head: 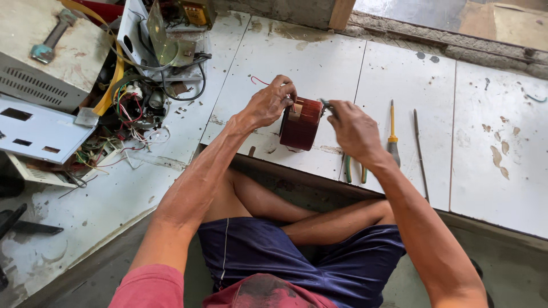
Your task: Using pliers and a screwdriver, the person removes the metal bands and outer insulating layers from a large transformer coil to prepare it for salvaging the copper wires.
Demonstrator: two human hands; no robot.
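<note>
Where both hands meet, red coil between fingers.

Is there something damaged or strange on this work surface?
Yes. At the upper left an opened device lies in parts, its wires spilling in a tangle. The white boards are stained and chipped. The left hand and right hand hold a red-brown coil.
</note>
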